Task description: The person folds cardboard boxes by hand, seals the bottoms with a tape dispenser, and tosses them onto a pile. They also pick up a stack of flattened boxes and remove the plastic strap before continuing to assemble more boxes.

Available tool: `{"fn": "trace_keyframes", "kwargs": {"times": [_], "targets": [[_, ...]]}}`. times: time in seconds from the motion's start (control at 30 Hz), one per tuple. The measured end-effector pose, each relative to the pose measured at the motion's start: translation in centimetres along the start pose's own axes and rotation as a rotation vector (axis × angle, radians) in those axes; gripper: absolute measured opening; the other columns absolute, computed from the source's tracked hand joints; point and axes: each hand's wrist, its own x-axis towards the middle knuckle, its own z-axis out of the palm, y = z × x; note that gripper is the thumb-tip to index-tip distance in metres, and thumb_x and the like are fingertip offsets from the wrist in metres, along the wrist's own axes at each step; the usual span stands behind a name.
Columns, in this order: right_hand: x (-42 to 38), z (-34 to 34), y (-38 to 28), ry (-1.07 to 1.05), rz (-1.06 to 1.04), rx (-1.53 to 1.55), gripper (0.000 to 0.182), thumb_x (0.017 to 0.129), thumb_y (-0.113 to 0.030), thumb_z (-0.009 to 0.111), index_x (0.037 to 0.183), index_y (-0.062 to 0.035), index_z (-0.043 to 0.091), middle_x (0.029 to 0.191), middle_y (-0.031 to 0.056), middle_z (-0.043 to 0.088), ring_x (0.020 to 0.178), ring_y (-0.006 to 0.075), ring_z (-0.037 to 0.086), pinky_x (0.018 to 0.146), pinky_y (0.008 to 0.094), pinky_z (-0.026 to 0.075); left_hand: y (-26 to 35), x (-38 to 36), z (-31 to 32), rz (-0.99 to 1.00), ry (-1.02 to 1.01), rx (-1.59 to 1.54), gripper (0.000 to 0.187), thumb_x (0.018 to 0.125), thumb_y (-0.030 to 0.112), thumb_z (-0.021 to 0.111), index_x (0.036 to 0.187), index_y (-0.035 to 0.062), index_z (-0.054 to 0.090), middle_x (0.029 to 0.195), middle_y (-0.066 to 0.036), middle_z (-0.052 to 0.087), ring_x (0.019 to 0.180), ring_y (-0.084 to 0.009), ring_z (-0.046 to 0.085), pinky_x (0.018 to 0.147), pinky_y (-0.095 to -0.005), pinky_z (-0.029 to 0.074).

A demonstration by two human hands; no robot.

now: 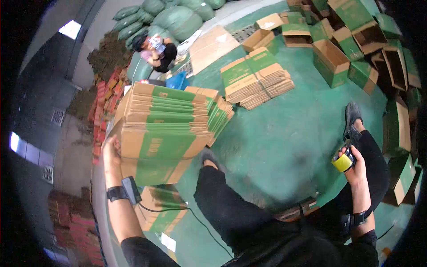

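Observation:
On the left, a thick stack of flattened green-and-brown cardboard cartons (pixel 167 144) stands with its layers fanned at the top, and a thin strap runs across its front. My left hand (pixel 113 150) grips the stack's left edge, its fingers partly hidden by the cardboard. Over by my right knee, my right hand (pixel 354 168) is closed around a tape dispenser (pixel 342 161) with a roll of yellow tape, well away from the stack.
Another strapped bundle of flat cartons (pixel 255 80) lies ahead on the green floor. Opened boxes (pixel 331 62) pile up along the right. A crouching person (pixel 156 51) is at the back near large green sacks (pixel 178 22). A black cable (pixel 195 216) runs from my left wrist.

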Motion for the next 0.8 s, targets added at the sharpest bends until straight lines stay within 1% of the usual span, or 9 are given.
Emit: {"fn": "trace_keyframes", "kwargs": {"times": [0.03,0.07,0.2,0.47,0.57,0.63,0.7,0.73,0.8], "targets": [[-0.1,-0.5,0.0,0.049,-0.011,0.009,0.021,0.083,-0.022,0.055,0.093,-0.0051,0.051,0.084,0.0088,0.058,0.078,0.0227,0.057,0.075,0.0375,0.047,-1.3,0.1,2.1,-0.040,0.070,0.011,0.012,0.076,0.012,0.062,0.071,0.0121,0.051,0.061,0.004,0.053,0.046,-0.0060,0.046,0.040,-0.0177,0.035],[0.0,-1.0,0.1,0.097,-0.021,0.012,0.020,0.083,-0.022,0.055,0.094,-0.0056,0.050,0.083,0.0089,0.058,0.078,0.0231,0.058,0.075,0.0377,0.048,-2.1,-0.6,4.2,-0.020,-0.051,0.018,0.011,0.075,0.013,0.063,0.073,0.0122,0.052,0.063,0.004,0.054,0.047,-0.0064,0.047,0.042,-0.0184,0.036],[0.9,-1.8,-0.7,0.198,-0.059,0.057,0.019,0.082,-0.021,0.057,0.092,-0.0065,0.051,0.084,0.0098,0.059,0.078,0.0232,0.058,0.074,0.0365,0.048,-5.1,-0.8,13.8,-0.092,-0.164,-0.103,0.011,0.073,0.014,0.065,0.073,0.0123,0.054,0.063,0.005,0.053,0.048,-0.0060,0.046,0.042,-0.0182,0.031],[0.2,0.7,-1.0,0.188,-0.004,0.020,0.022,0.081,-0.020,0.056,0.092,-0.0016,0.052,0.081,0.0117,0.060,0.075,0.0264,0.058,0.075,0.0374,0.048,-11.3,-1.1,29.7,-0.179,-0.228,0.014,0.012,0.074,0.011,0.063,0.068,0.0101,0.053,0.058,0.004,0.051,0.041,-0.0047,0.041,0.037,-0.0181,0.028],[0.9,0.9,-0.7,0.207,-0.023,-0.052,0.024,0.081,-0.019,0.056,0.095,-0.0017,0.050,0.082,0.0127,0.059,0.076,0.0263,0.058,0.074,0.0367,0.048,-13.3,-0.6,32.9,-0.236,-0.386,0.076,0.012,0.074,0.010,0.062,0.065,0.0088,0.054,0.060,0.002,0.053,0.047,-0.0063,0.044,0.041,-0.0192,0.032],[2.7,1.3,-0.4,0.243,-0.062,-0.137,0.026,0.080,-0.018,0.057,0.099,-0.0021,0.047,0.084,0.0136,0.060,0.077,0.0256,0.059,0.072,0.0359,0.049,-15.3,-1.4,36.6,-0.137,-0.383,0.116,0.010,0.074,0.010,0.061,0.066,0.0055,0.057,0.061,0.000,0.054,0.052,-0.0081,0.046,0.047,-0.0206,0.035],[5.4,1.8,0.4,0.297,-0.027,-0.218,0.029,0.079,-0.019,0.059,0.100,-0.0019,0.047,0.088,0.0134,0.061,0.078,0.0241,0.060,0.069,0.0342,0.048,-17.5,-4.0,40.4,0.044,-0.529,0.157,0.008,0.073,0.009,0.062,0.074,0.0003,0.062,0.065,-0.002,0.056,0.057,-0.0091,0.047,0.053,-0.0214,0.037],[7.2,2.0,1.2,0.330,-0.053,-0.329,0.024,0.079,-0.021,0.060,0.093,-0.0020,0.053,0.082,0.0098,0.062,0.073,0.0199,0.060,0.065,0.0306,0.047,-19.6,-4.1,42.0,0.007,-0.604,0.248,0.009,0.074,0.009,0.062,0.076,-0.0002,0.062,0.067,-0.002,0.058,0.059,-0.0104,0.049,0.057,-0.0224,0.038],[12.1,-1.4,4.2,0.283,-0.067,-0.564,0.018,0.077,-0.022,0.061,0.079,-0.0041,0.059,0.072,0.0034,0.061,0.064,0.0122,0.057,0.058,0.0253,0.043,-27.8,-3.2,45.4,0.164,-0.631,0.300,0.017,0.075,0.016,0.064,0.082,0.0001,0.062,0.070,-0.006,0.060,0.063,-0.0147,0.053,0.060,-0.0281,0.043]]}}
